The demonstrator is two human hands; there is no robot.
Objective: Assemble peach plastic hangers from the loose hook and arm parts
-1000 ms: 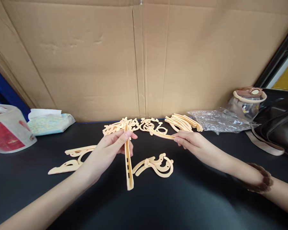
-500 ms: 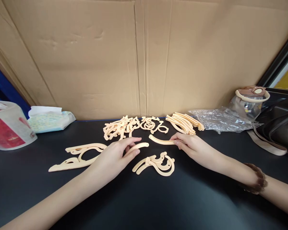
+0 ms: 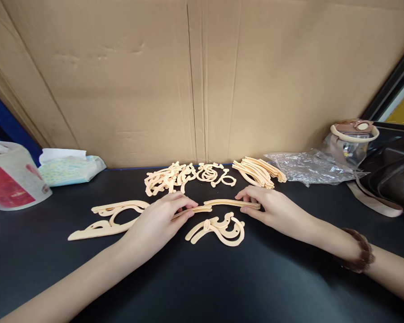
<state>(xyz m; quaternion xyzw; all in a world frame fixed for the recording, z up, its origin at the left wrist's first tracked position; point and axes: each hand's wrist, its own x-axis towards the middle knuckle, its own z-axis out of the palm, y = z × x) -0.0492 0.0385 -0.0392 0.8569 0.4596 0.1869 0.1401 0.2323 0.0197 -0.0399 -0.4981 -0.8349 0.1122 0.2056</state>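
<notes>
centre: left grip (image 3: pixel 168 214) pinches beige strip (image 3: pixel 202 209), right grip (image 3: pixel 271 207) second strip (image 3: pixel 226 202). middle left: tissue packet (image 3: pixel 76 171), white sheet (image 3: pixel 62 155) protruding. right: lidded bottle (image 3: pixel 352 150), contents unclear.

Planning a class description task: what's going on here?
Someone's left grip holds one curved beige strip and the right grip holds a second strip. Their inner ends overlap in view; whether they are joined is unclear. Curved parts lie in front on the black table; a heap of parts and a stack of strips sit farther back.
</notes>
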